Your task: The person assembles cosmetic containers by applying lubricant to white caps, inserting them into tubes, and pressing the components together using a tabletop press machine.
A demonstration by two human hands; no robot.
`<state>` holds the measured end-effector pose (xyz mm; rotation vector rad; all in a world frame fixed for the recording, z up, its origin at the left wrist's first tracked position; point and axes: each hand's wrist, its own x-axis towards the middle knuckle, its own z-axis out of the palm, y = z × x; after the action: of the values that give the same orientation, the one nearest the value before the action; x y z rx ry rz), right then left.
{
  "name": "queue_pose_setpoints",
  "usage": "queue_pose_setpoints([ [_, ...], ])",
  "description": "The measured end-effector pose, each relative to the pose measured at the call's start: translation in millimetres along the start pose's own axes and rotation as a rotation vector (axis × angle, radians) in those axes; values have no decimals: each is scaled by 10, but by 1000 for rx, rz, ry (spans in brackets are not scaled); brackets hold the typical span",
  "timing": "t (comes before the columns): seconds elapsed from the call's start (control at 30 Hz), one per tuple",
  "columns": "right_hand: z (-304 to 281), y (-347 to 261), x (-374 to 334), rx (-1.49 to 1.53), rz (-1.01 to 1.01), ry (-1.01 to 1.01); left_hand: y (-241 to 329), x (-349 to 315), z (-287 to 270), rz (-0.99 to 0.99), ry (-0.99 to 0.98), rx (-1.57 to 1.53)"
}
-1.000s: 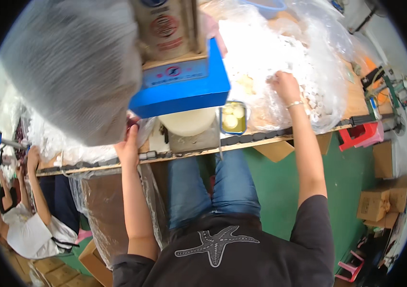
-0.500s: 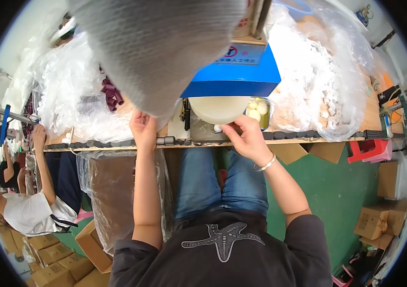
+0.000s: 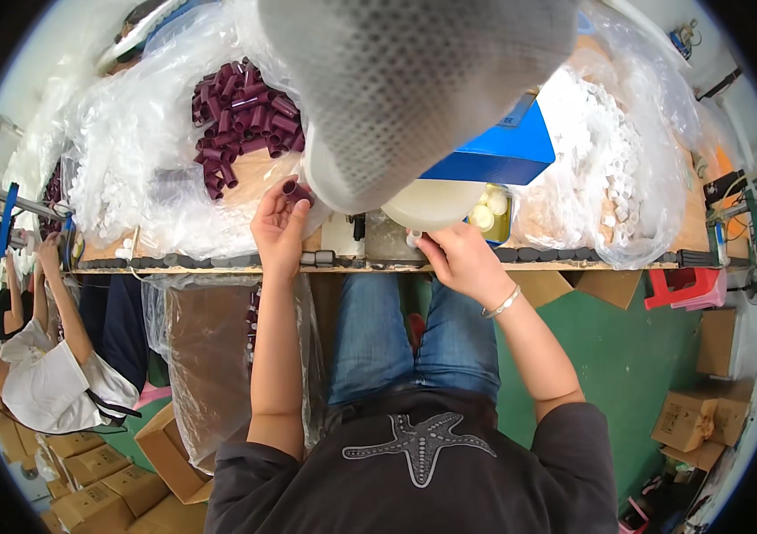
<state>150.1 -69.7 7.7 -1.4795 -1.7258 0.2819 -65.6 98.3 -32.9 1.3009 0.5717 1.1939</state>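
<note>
A: Start at the far left. Who is that?

B: A co-worker in a white shirt, seated low beside the surface, arm raised to its edge. Not our person.

A: And the person's own left hand?

B: Half a second ago it rested on the surface edge with nothing showing in its fingers. Now it is lifted, its fingertips pinching one dark maroon tube upright, just below the heap of maroon tubes lying in clear plastic sheeting.

A: So a tube has been picked up.

B: It looks that way. I'd judge it is being brought toward the middle.

A: What is in the middle?

B: A pale round bowl under a blue box, partly hidden by a grey mesh cap brim close to the camera.

A: The right hand?

B: It has stayed below the bowl's rim, its fingers now drawn together on a small white cap. A second ago it was far out in the pile of white caps on the right.

A: Meaning?

B: Probably both parts are in hand, ready to be joined.
</note>
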Motion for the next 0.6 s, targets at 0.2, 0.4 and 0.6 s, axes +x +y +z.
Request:
queue_pose_setpoints([
  [0.2, -31, -122, -98, -120, -90, 101, 149, -194, 159, 232, 140, 224],
  [0.4, -422, -23, -565, 10, 110, 446, 370, -504, 828, 181, -246, 128],
  [0.6, -631, 187, -975, 218, 246, 570, 168, -482, 985, 96, -354, 451],
])
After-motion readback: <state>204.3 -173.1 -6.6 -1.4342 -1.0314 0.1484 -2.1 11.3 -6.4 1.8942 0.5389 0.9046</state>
